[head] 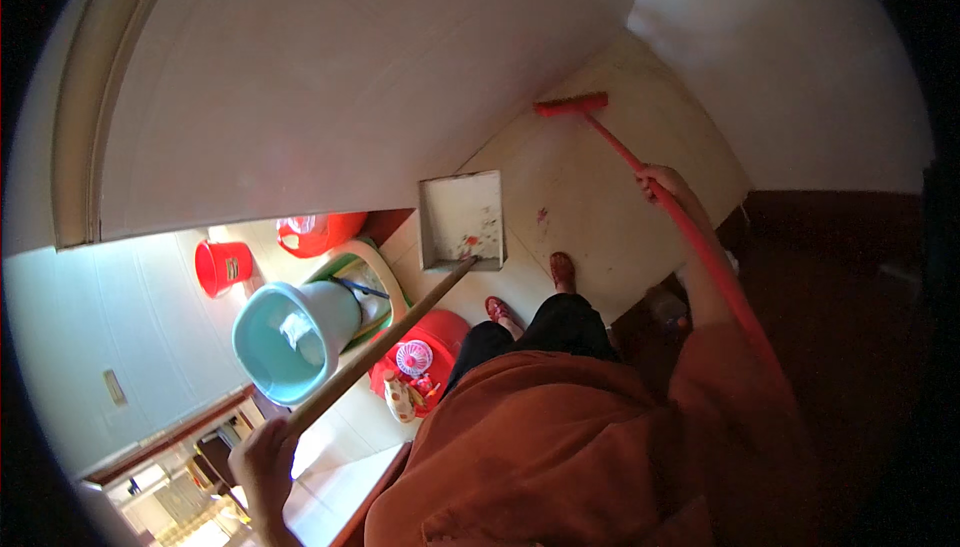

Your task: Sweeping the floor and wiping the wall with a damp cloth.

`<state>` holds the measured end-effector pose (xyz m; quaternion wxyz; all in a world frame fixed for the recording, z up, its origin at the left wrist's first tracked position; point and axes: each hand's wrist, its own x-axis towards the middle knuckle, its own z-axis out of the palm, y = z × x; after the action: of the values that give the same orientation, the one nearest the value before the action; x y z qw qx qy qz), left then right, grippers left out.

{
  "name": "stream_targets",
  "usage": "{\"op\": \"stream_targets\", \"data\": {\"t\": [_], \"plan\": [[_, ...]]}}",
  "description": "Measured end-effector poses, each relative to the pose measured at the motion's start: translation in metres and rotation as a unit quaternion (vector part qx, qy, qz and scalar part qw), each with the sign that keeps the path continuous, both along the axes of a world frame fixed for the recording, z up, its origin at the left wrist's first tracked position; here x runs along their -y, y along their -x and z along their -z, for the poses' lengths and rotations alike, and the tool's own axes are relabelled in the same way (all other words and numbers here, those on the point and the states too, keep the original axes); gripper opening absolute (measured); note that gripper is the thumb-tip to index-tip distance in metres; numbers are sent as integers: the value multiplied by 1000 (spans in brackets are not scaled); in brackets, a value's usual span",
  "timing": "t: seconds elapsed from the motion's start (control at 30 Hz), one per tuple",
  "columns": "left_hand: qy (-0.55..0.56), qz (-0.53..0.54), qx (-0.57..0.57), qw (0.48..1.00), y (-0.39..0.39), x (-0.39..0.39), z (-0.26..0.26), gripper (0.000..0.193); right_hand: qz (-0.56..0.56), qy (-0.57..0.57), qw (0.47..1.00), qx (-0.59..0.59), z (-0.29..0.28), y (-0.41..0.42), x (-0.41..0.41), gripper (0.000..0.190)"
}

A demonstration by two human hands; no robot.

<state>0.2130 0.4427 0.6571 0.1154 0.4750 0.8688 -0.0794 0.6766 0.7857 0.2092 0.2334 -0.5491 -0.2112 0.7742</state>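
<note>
My left hand [264, 464] is closed round the end of a wooden handle [382, 340], which runs down to a square dustpan [454, 209] on the floor. The pan is pale, with a little debris and a small red scrap in it. My right hand [663, 183] grips the red handle of a broom [571, 105]; its red head rests on the tiled floor close to the wall, beyond the dustpan and to its right. Some dark reddish bits [542, 215] lie on the floor between the pan and my right hand.
At the left are a light blue bin [289, 340], a red bucket [223, 268] and a red stool [450, 331] with a pink-and-white fan [414, 358] and other small things on it. Walls meet in a corner beyond the broom. Dark furniture [825, 247] stands at the right.
</note>
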Motion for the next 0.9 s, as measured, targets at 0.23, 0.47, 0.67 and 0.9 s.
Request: {"op": "stream_targets", "data": {"t": [0.23, 0.47, 0.67, 0.9], "plan": [[0, 187, 54, 981, 35, -82, 98, 25, 20, 68, 997, -16, 21, 10, 135, 13], [1, 417, 72, 906, 97, -133, 149, 19, 121, 94, 988, -18, -50, 79, 308, 20], [54, 555, 54, 828, 136, -146, 206, 16, 251, 20, 965, 67, -71, 137, 336, 21], [106, 628, 55, 769, 156, -183, 287, 20, 294, 13, 955, 15, 2, 167, 294, 17]]}}
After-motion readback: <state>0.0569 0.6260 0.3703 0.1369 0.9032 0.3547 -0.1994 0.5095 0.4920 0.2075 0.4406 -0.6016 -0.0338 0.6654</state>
